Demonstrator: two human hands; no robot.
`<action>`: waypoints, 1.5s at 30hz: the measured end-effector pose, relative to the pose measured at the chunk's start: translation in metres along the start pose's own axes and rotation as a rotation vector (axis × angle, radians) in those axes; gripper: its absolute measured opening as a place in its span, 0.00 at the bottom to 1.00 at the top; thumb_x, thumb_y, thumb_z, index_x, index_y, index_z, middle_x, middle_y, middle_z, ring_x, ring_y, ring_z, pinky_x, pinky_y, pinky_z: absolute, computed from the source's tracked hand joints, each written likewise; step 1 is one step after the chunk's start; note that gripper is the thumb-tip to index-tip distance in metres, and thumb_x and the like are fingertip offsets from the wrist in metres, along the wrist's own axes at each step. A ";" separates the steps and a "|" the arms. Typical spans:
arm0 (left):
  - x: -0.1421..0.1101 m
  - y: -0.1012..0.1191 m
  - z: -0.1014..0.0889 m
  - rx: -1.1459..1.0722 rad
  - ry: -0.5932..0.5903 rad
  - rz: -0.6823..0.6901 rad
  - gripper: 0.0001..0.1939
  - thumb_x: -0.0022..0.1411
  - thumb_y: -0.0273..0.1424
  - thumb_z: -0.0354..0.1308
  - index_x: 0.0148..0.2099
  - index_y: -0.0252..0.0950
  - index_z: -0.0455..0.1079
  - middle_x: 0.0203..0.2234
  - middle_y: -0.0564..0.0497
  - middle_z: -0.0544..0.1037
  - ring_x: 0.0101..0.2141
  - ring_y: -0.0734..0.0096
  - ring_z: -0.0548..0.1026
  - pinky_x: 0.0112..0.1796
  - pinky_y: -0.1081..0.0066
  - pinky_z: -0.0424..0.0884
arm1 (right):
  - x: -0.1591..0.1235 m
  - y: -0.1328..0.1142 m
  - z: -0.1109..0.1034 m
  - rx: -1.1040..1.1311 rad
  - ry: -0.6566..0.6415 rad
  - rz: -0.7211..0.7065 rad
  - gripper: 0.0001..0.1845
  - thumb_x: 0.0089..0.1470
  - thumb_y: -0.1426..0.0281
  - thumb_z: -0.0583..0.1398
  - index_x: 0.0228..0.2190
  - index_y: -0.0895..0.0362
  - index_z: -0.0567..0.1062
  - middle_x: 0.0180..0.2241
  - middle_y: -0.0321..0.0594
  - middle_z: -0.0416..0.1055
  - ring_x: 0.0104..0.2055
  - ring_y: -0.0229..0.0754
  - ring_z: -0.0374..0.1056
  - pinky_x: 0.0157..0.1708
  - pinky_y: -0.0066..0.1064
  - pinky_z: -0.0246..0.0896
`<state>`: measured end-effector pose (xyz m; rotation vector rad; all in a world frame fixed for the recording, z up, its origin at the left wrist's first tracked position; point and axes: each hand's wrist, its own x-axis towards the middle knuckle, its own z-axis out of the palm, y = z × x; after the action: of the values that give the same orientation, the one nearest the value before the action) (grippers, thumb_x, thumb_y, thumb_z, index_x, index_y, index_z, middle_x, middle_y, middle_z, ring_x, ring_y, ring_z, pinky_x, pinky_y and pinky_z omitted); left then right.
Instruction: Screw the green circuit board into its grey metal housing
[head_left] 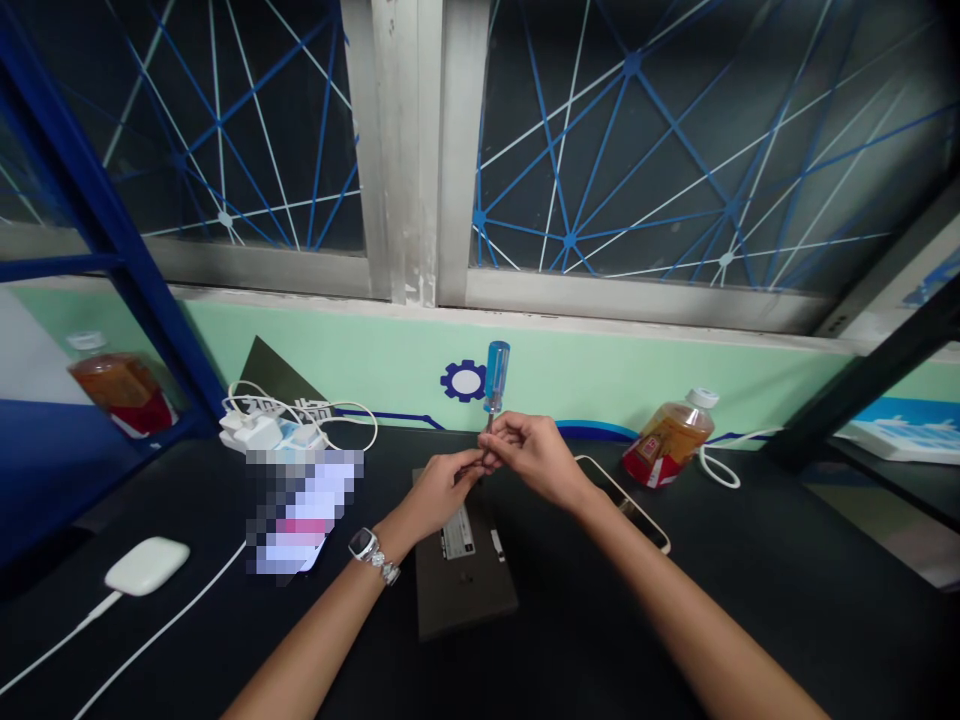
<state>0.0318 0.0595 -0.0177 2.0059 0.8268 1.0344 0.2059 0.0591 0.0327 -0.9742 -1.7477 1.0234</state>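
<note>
Right hand (534, 460) pinching blue-handled screwdriver (495, 385) upright by shaft (489, 424); left hand (442, 492) curled beside it, hold unclear. Light, rigid tool, best grasped by handle (496, 360)

1. Amber-filled plastic bottle (667, 438), white cap, red label (lying tilted).
2. White plug chargers (255, 432), tangled white cables.
3. White oval plastic device (147, 566), cable attached.
4. Gold-rimmed smartphone (630, 505) flat on black desk (750, 570).
5. Pixelated object (300, 510) (blurred, can't tell).
</note>
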 end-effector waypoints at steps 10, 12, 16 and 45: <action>0.001 -0.007 0.005 0.020 0.174 -0.057 0.08 0.62 0.32 0.59 0.37 0.35 0.79 0.30 0.50 0.83 0.32 0.65 0.79 0.33 0.73 0.70 | -0.002 -0.008 -0.004 -0.126 -0.126 -0.063 0.14 0.62 0.61 0.54 0.41 0.58 0.73 0.35 0.42 0.76 0.31 0.39 0.73 0.32 0.29 0.69; 0.001 -0.008 0.007 0.018 0.204 -0.068 0.07 0.59 0.32 0.62 0.35 0.35 0.78 0.30 0.50 0.83 0.31 0.65 0.79 0.33 0.73 0.71 | -0.001 -0.008 -0.002 -0.204 -0.076 -0.078 0.14 0.61 0.61 0.56 0.42 0.57 0.72 0.36 0.42 0.76 0.31 0.38 0.72 0.31 0.28 0.68; 0.002 -0.011 0.010 0.091 0.255 -0.089 0.08 0.57 0.35 0.65 0.32 0.35 0.78 0.27 0.50 0.82 0.28 0.67 0.78 0.31 0.73 0.70 | 0.001 -0.004 0.001 -0.315 0.127 -0.085 0.11 0.54 0.62 0.63 0.31 0.57 0.73 0.26 0.38 0.74 0.27 0.38 0.69 0.27 0.27 0.64; 0.003 -0.004 0.003 0.013 0.131 -0.034 0.11 0.60 0.36 0.62 0.41 0.34 0.75 0.33 0.48 0.81 0.34 0.66 0.78 0.37 0.72 0.71 | -0.002 -0.013 -0.004 -0.292 -0.046 -0.121 0.09 0.60 0.66 0.58 0.33 0.58 0.74 0.25 0.35 0.72 0.27 0.36 0.68 0.29 0.26 0.61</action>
<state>0.0354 0.0635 -0.0212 1.9439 0.9352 1.1532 0.2078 0.0539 0.0453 -1.0146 -2.0071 0.7311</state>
